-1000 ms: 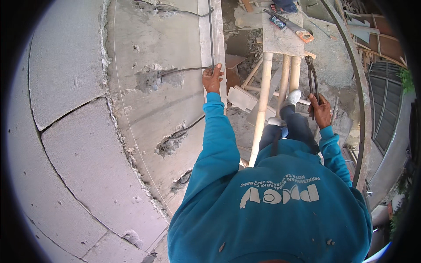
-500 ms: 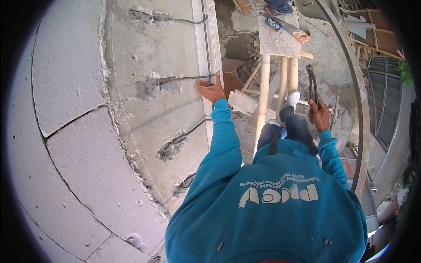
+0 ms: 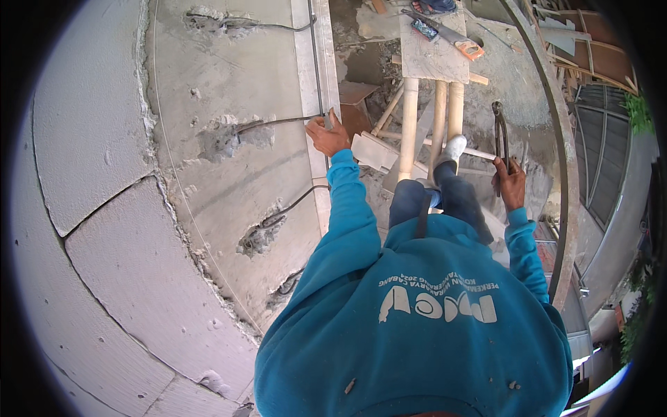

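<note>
At the edge of the grey cement surface, my left hand (image 3: 329,137) has its thumb and fingers bent around the long dark steel bar (image 3: 317,62). It is where a thinner bent rod (image 3: 278,123) from a chipped hole (image 3: 221,141) meets the bar. Its fingers hide the exact grip. Out to the right, my right hand (image 3: 511,183) is closed on the handles of dark metal pincers (image 3: 501,132). Their jaws point away from me and touch nothing. Another bent rod (image 3: 295,203) comes out of a nearer chipped hole (image 3: 262,233).
Large pale blocks (image 3: 104,187) line the left, beside a thin string (image 3: 191,201). A board (image 3: 438,66) carries a handsaw (image 3: 451,36) near another person's foot (image 3: 434,5). Light poles (image 3: 408,132) stand below it. A long curved strip (image 3: 568,187) runs down the right.
The whole view has shifted slightly, moving the wall leftward. My left hand's fingers have changed position at the bar. The pincers remain in my right hand, their handles seen slightly wider apart.
</note>
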A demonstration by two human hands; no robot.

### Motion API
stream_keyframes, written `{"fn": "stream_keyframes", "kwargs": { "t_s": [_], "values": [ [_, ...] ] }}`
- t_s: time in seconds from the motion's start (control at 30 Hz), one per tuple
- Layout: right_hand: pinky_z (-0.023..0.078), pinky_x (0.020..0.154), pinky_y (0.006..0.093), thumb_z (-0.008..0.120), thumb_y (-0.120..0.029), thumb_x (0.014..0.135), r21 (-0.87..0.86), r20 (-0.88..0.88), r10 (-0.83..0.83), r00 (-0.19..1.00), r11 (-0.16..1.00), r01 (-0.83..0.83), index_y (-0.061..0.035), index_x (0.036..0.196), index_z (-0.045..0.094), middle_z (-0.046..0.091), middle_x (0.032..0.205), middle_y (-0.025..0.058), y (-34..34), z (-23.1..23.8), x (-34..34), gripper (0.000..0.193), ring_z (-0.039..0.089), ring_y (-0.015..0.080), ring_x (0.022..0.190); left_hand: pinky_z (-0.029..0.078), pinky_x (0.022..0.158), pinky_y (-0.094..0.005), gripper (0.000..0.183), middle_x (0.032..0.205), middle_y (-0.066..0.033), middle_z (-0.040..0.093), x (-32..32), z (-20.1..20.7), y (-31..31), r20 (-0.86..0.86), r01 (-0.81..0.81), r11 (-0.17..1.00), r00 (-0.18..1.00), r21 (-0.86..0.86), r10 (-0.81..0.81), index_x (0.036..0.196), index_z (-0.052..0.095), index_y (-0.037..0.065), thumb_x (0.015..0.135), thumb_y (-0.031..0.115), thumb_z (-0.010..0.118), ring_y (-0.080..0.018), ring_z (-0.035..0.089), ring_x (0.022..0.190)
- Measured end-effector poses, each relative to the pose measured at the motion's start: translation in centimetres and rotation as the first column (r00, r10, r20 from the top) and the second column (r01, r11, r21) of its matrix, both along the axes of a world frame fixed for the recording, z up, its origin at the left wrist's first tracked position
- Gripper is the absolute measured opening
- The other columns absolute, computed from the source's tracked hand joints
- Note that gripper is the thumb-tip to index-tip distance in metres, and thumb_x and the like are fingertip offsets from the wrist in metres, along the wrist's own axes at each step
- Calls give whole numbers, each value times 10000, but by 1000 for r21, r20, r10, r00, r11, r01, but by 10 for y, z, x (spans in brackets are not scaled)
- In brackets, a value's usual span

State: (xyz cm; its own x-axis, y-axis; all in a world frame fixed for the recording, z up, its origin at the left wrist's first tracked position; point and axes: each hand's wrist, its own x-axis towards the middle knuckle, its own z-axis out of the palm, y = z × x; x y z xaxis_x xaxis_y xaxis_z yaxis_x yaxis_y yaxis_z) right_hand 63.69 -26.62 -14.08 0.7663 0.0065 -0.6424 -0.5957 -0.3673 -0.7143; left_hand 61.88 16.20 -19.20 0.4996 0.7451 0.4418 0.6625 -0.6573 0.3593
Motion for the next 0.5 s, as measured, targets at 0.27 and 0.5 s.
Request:
{"fn": "stream_keyframes", "kwargs": {
  "t_s": [0.27,0.5],
  "values": [
    [437,442,310,601,-414,906,-85,77,70,995,994,-63,-1,957,643,594,528,73,-16,-37,-5,417,560,139,424,488,654,-448,551,805,-129,589,9,16,1,-93,-55,995,995,-88,47,906,553,11,719,473,788,-315,594,716],
    [439,402,310,582,-377,923,-50,-178,32,983,998,-42,16,945,603,603,568,85,0,-75,0,394,576,157,444,473,528,-372,532,631,-70,560,9,7,-1,-47,-47,998,998,-40,45,887,543,-4,714,415,823,-221,557,555]
  ]
}}
